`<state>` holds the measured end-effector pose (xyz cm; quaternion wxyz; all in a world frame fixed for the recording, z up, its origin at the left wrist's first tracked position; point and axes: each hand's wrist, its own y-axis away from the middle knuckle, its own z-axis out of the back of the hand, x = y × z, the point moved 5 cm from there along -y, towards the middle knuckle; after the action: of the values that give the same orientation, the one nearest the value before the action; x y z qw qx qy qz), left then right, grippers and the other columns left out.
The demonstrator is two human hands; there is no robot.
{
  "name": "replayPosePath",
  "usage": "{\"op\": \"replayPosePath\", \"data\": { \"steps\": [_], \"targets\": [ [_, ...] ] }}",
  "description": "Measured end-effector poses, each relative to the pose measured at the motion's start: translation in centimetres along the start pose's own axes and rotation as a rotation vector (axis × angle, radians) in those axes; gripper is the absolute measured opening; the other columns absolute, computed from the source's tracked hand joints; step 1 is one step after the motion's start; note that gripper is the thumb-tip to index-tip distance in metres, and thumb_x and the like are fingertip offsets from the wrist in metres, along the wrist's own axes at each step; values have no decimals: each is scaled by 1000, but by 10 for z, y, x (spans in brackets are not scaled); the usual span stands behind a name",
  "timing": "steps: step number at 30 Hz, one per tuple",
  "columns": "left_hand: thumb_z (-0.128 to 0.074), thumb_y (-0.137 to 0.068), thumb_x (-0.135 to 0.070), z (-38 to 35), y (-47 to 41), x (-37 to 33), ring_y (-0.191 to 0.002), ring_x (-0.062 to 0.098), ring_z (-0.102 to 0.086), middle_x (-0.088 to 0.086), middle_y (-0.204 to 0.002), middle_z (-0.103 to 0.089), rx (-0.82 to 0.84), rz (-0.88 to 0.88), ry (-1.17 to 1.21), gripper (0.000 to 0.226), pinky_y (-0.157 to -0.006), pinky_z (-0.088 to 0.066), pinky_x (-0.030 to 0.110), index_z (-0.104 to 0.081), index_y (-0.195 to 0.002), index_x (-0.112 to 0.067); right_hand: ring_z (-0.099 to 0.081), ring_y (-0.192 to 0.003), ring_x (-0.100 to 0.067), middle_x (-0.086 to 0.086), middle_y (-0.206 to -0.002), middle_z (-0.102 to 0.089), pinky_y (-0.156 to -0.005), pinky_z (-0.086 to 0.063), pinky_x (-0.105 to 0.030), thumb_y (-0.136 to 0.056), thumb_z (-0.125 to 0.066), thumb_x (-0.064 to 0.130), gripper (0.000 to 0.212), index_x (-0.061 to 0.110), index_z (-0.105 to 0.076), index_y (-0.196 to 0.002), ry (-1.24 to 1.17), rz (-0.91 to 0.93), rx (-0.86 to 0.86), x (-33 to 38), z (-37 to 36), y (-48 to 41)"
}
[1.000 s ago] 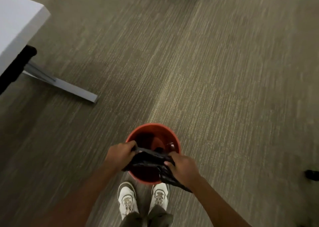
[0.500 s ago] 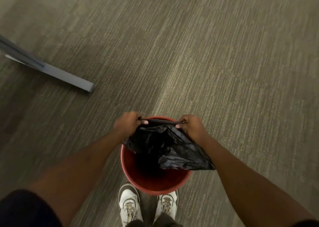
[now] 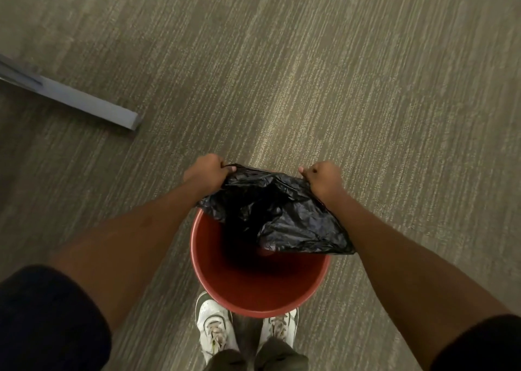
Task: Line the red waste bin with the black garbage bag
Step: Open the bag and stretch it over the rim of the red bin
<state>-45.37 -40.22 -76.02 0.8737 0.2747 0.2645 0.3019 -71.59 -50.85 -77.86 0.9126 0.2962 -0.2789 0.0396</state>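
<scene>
A round red waste bin (image 3: 253,291) stands on the carpet just in front of my feet, its inside dark and open to view. A crumpled black garbage bag (image 3: 270,212) hangs over the bin's far half. My left hand (image 3: 205,173) grips the bag's top edge at the left. My right hand (image 3: 324,177) grips the same edge at the right. The edge is stretched taut between both fists, beyond the bin's far rim. The bag's lower part droops over the bin's right rim.
A grey metal table foot (image 3: 84,105) lies on the carpet at the left. My two white shoes (image 3: 217,331) stand right behind the bin. Grey-brown carpet (image 3: 338,74) spreads all around.
The camera tilted down and the white table left the view. My hands lifted the bag from low inside the bin, moved forward and apart, and stretched its edge wider.
</scene>
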Motion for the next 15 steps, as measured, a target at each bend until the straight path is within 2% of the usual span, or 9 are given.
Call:
{"op": "replayPosePath", "data": {
  "steps": [4,6,9,12,15],
  "targets": [
    [-53,-87,-52,2,-9,-4,-78,31,-62,10,-77,-62,-45,16,-44,42,-71,-52,38,-60,-75,-12,-28,-40,-17,-1,-42,-31,-44,-20,-28,-90,-60,32,56,16,-31,-45,-116,-125,-221,-2,2,-10],
    [-56,-84,-54,1,-11,-4,-76,30,-60,8,-76,-61,-51,37,-76,42,-70,-51,37,-60,-76,-13,-36,-44,-19,-2,-45,-36,-45,-26,-27,-90,-60,32,51,15,-36,-48,-38,-166,-225,-6,-1,-13],
    [-66,-80,-49,-9,-9,4,-72,28,-62,9,-74,-63,53,106,-135,39,-63,-48,33,-63,-76,-10,-52,-60,-24,-7,-60,-51,-55,-37,-28,-88,-61,28,36,9,-48,-60,230,-239,-15,-19,-18,-12],
    [-66,-84,-30,-19,-6,17,-75,29,-61,17,-86,-67,156,134,-161,29,-63,-47,34,-64,-83,-2,-60,-78,-30,-18,-82,-61,-64,-41,-30,-84,-65,25,25,2,-59,-77,336,-272,215,-30,-29,-4],
    [-62,-88,-26,-24,1,32,-80,30,-57,20,-90,-62,235,154,-105,29,-67,-44,34,-63,-94,2,-61,-100,-36,-26,-108,-64,-72,-44,-34,-85,-64,19,34,-11,-62,-100,375,-256,369,-40,-28,3]
  ]
}}
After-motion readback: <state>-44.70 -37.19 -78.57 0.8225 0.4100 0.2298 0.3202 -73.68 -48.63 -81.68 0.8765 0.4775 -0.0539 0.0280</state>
